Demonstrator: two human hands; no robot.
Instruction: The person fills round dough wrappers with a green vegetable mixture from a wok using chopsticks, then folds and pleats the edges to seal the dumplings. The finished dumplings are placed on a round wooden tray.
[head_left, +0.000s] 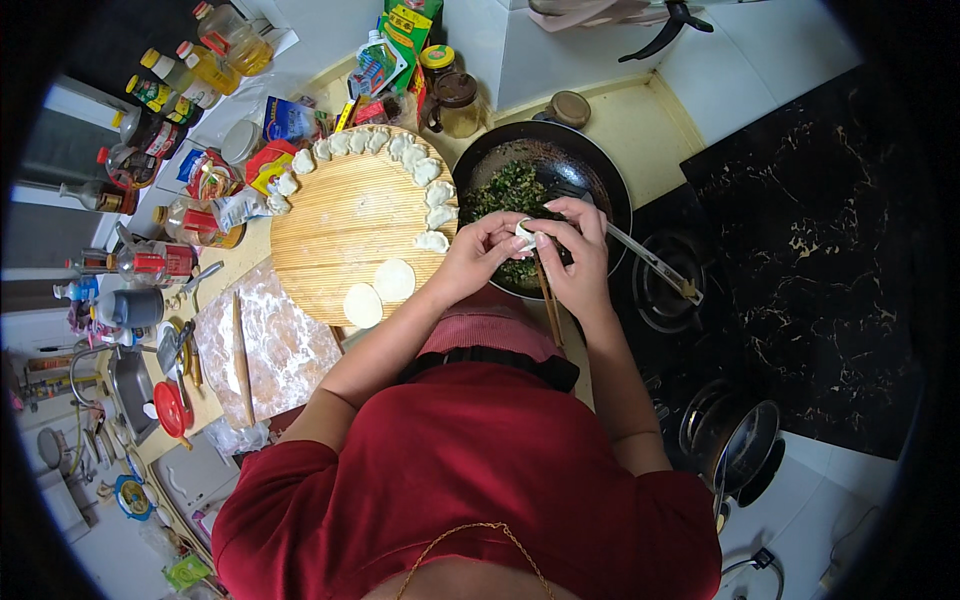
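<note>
My left hand (484, 251) and my right hand (574, 251) hold one small dumpling (526, 235) between their fingertips, above the near part of a black wok (615, 180). Chopped green filling (514, 187) lies in the wok. A spatula with a long metal handle (652, 262) leans out over its right rim, and wooden chopsticks (550, 304) stick out below my hands. To the left, a round wooden board (330, 240) carries folded dumplings (414, 156) along its far and right edge. Two flat dough wrappers (394, 280) lie near its front edge, slightly overlapping.
A rolling pin (241, 360) lies on a floured board (289, 360) at the left. Bottles (214, 71), seasoning packets (289, 120) and a lidded glass jar (456, 105) stand behind. A gas burner (670, 281) is right of the wok; stacked pans (739, 442) are at the lower right.
</note>
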